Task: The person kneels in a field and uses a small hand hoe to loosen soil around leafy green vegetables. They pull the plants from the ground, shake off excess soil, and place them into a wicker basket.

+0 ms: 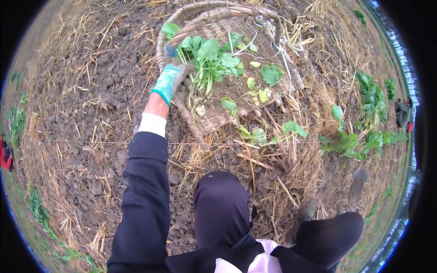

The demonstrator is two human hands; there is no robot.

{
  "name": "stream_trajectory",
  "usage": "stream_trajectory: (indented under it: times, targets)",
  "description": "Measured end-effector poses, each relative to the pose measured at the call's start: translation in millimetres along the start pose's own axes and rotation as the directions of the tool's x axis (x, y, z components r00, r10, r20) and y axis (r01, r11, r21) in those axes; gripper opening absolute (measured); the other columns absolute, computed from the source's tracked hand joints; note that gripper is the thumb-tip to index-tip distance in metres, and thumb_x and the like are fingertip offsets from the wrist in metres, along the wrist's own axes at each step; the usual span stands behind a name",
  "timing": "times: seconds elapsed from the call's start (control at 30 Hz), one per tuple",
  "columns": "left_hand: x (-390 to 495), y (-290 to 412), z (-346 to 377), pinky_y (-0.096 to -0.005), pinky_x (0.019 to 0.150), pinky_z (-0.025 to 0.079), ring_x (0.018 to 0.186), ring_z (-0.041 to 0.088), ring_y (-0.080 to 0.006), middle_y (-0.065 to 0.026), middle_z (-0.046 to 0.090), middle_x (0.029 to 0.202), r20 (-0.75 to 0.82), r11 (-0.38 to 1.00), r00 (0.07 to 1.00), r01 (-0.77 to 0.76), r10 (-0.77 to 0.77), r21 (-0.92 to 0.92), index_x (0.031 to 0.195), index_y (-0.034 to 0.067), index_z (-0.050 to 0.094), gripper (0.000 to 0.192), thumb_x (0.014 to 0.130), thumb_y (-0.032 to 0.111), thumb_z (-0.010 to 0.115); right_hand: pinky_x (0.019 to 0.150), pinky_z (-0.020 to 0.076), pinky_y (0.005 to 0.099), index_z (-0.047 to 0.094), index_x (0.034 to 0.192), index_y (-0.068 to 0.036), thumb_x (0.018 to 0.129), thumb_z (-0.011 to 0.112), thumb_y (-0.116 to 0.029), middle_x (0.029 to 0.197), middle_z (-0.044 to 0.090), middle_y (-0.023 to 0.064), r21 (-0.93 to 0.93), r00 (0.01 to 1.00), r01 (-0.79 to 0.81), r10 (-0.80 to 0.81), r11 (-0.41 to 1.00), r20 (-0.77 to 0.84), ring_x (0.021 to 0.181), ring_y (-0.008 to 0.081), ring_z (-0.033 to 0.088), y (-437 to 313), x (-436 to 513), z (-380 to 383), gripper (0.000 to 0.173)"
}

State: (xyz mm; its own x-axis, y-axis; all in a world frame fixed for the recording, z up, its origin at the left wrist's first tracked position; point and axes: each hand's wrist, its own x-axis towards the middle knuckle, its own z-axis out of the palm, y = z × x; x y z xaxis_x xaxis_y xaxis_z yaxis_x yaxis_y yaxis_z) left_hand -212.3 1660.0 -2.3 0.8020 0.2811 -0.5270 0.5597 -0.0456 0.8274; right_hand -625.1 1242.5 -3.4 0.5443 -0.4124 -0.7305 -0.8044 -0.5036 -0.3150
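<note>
My left hand (177,79), in a teal and grey knit glove, is at the left side of a shallow woven wicker basket (218,124). Its fingers are closed around stems at the edge of a bunch of leafy green seedlings (210,59); the fingertips are partly hidden. Pale roots hang below the bunch. Just beyond the glove, the basket's arched handle (201,21) bears a blue wrapping. A single leafy seedling (271,74) and yellowed leaves (263,95) lie on the soil-covered basket bottom. My right hand is out of view.
White string (286,65) trails over the basket's right side. A thin taut line (102,141) crosses the straw-strewn soil before my knees (222,208). Loose seedlings (259,135) lie nearby, larger heaps (372,99) farther right. A blurred grey blade-like object (359,184) is beside my right knee. People (404,114) are at both edges.
</note>
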Motion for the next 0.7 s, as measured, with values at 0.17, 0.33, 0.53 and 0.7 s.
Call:
stream_trajectory:
  times: [0.17, 0.33, 0.53, 0.7]
  targets:
    - [-13.4, 23.7, -0.4, -0.0235, 0.035, 0.032, 0.043, 0.042, -0.0068, 0.0018, 0.052, 0.065, 0.032, 0.901, 0.961, -0.268, 0.274, 0.340, 0.087, 0.006, 0.060, 0.025, 0.088, 0.031, 0.056, 0.059, 0.0449, 0.0239, 0.057, 0.101, 0.003, 0.071, 0.072, -0.009, 0.077, 0.060, 0.0030, 0.053, 1.000, 0.014, -0.013, 0.998, -0.005, 0.066, 0.0096, 0.055, -0.1, 10.6, 9.4, 0.036]
    - [-27.9, 27.4, 0.8, -0.0175, 0.034, 0.031, 0.041, 0.037, -0.0017, 0.0045, 0.051, 0.062, 0.316, 0.941, 0.938, -0.027, 0.140, -0.337, 0.088, 0.006, 0.062, 0.020, 0.087, 0.026, 0.060, 0.057, 0.0442, 0.0231, 0.058, 0.100, 0.003, 0.071, 0.072, -0.008, 0.074, 0.059, 0.0016, 0.106, 0.995, 0.080, -0.073, 0.991, -0.068, 0.063, 0.0081, 0.053, -25.2, 40.6, -29.9, 0.035]
    - [-13.2, 2.1, 11.5, -0.0319, 0.049, 0.042, 0.054, 0.052, -0.0183, -0.0069, 0.057, 0.064, -0.257, 0.963, 0.943, -0.158, 0.213, 0.218, 0.084, 0.002, 0.062, 0.033, 0.082, 0.035, 0.062, 0.054, 0.0434, 0.0221, 0.058, 0.099, 0.003, 0.070, 0.073, -0.006, 0.072, 0.058, -0.0001, 0.147, 0.980, 0.134, -0.109, 0.980, -0.165, 0.060, 0.0063, 0.052, -81.0, 86.2, -119.9, 0.034]
    - [25.7, 9.2, 40.0, -0.0419, 0.083, 0.048, 0.102, 0.060, -0.0325, -0.0194, 0.062, 0.108, -0.070, 0.401, 0.962, -0.043, 0.264, 0.915, 0.105, 0.004, 0.064, 0.052, 0.075, 0.046, 0.063, 0.047, 0.0363, 0.0221, 0.057, 0.093, 0.001, 0.070, 0.072, -0.004, 0.066, 0.052, -0.0029, 0.256, 0.978, 0.074, -0.019, 0.964, -0.210, 0.054, 0.0050, 0.045, -92.7, 89.2, -124.9, 0.028]
